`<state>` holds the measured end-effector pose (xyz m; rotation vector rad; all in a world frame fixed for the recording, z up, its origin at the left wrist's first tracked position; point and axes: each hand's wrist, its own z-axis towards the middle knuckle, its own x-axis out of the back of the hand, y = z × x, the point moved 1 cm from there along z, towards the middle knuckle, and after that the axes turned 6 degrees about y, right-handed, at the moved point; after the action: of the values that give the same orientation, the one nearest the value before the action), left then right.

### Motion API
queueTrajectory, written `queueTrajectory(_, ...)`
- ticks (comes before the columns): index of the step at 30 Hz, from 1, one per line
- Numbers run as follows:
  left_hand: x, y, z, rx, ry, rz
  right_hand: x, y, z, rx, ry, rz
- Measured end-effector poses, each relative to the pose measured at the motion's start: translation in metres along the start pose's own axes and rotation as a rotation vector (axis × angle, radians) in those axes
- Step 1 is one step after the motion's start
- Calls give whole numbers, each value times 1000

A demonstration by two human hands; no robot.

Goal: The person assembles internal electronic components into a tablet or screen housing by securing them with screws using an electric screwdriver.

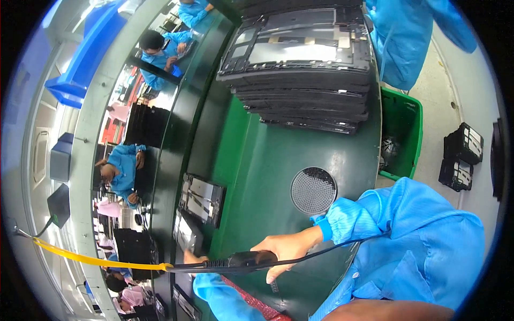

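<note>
Down at the near edge of the green bench, the right hand wraps shut around a black corded tool (yellow line trailing left); the left hand is mostly hidden behind it, grip unclear, near a dark framed panel.

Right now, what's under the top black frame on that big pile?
Under the top frame sits a stack of more black frames on the green table. Only their front edges show; their flat faces are covered, so what each one holds cannot be seen.
</note>
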<state>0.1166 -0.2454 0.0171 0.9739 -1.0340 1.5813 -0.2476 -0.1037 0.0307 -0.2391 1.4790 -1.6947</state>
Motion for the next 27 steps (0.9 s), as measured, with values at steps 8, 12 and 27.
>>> queueTrajectory(8,135,-27,-45,82,594,64,6,-3,1,3,47,-70)
queueTrajectory(12,184,-7,-103,65,637,-168,7,-12,2,60,102,-35)
queueTrajectory(27,144,172,-266,-516,202,-401,66,-78,-11,147,509,-347)
